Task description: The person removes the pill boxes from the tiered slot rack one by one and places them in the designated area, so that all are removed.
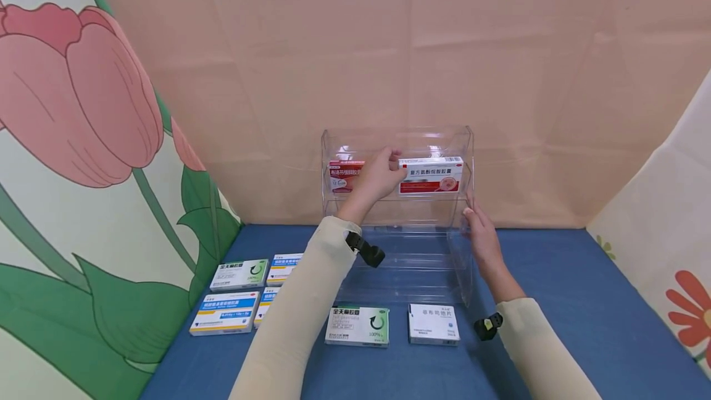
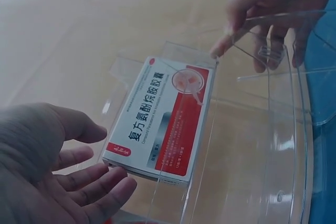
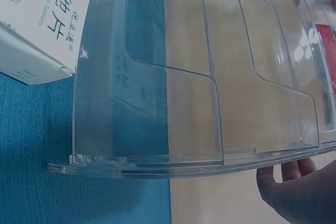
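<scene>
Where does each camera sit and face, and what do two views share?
Head: worn there, facing forward and down at the clear rack; left hand, right hand and sleeves show.
Left wrist: worn there, facing the red-striped box; left hand near, right hand beyond.
Right wrist: worn there, facing the clear rack's side; right hand at lower right.
Head and left wrist share that red-striped box.

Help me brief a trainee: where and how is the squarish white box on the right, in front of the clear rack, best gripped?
Probably by its left and right sides, coming from above and the near side: the white box lies flat, with bare blue cloth to either side, while the clear rack stands close behind it.
</scene>
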Motion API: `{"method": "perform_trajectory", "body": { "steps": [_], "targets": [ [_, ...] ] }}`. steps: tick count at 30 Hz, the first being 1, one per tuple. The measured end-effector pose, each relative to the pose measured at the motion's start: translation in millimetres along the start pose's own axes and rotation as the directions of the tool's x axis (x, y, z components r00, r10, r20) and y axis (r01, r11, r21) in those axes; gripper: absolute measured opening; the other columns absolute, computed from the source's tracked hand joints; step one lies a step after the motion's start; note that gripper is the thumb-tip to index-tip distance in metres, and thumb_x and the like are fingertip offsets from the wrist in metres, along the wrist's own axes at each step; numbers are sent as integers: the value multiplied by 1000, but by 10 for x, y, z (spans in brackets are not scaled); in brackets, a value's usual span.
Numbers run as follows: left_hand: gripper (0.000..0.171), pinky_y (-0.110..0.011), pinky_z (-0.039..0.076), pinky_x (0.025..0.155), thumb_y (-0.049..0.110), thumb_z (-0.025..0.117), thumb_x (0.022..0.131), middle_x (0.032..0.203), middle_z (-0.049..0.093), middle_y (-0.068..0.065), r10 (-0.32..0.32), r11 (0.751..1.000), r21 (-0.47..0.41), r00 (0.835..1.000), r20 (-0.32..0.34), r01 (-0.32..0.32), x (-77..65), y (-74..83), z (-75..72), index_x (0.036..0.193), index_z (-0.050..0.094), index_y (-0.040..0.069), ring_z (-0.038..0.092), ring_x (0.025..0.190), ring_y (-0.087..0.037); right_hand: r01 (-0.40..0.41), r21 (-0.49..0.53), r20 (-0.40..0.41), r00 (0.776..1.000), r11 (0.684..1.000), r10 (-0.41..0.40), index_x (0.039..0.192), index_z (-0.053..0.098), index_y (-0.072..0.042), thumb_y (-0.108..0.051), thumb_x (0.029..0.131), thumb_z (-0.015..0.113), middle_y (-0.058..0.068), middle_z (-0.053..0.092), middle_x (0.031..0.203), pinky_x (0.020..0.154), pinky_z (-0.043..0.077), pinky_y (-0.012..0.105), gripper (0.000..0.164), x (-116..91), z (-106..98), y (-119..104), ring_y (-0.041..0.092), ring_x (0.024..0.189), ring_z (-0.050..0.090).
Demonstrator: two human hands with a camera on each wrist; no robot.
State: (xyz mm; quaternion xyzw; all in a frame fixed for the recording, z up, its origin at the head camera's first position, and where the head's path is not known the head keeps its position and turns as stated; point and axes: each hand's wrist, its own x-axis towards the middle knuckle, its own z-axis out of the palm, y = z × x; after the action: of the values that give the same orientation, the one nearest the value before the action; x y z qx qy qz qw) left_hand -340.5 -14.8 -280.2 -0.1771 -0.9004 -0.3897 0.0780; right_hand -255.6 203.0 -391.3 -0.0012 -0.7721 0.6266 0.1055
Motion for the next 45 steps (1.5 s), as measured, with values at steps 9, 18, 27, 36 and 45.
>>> {"method": "perform_trajectory", "body": {
  "steps": [9,18,27,36,45],
  "targets": [
    [49,-36,51,95,22,69,94,125,65,-7,-34,986,164,999,-1,34,27,55,48,140,57,8,59,105,-21,-11,2,-1,1000,1000,11,162,15,-29,-38,110,31,-5,8,169,117,25,65,55,55,9,86,28,156,10],
    [30,-34,51,90,22,70,96,117,67,-3,45,976,216,999,-15,-40,28,41,84,125,70,13,60,102,-16,11,38,-4,1000,999,-11,161,18,-31,-35,111,32,-8,12,168,117,25,65,52,185,1,267,25,156,13],
    [34,-30,53,92,25,67,99,121,64,-4,10,999,44,1000,-28,-9,-38,121,-22,131,64,13,61,110,-17,-9,33,5,1000,999,9,162,18,-24,-31,110,32,0,12,169,118,26,63,54,80,28,77,31,155,15],
    [28,-29,57,84,19,67,99,119,67,-4,65,978,-196,995,-74,-78,-149,176,-218,126,62,13,64,113,-18,-5,67,-44,999,998,8,160,26,-31,-38,109,36,-3,20,168,117,33,56,52,246,27,331,27,151,26],
    [35,-36,62,77,15,69,97,115,67,-8,109,958,-262,992,-57,-120,-378,151,-373,131,64,18,64,102,-21,21,2,-16,1000,1000,-20,160,19,-38,-44,109,30,-11,13,168,116,28,64,52,277,-32,344,25,155,15]
  ]
}}
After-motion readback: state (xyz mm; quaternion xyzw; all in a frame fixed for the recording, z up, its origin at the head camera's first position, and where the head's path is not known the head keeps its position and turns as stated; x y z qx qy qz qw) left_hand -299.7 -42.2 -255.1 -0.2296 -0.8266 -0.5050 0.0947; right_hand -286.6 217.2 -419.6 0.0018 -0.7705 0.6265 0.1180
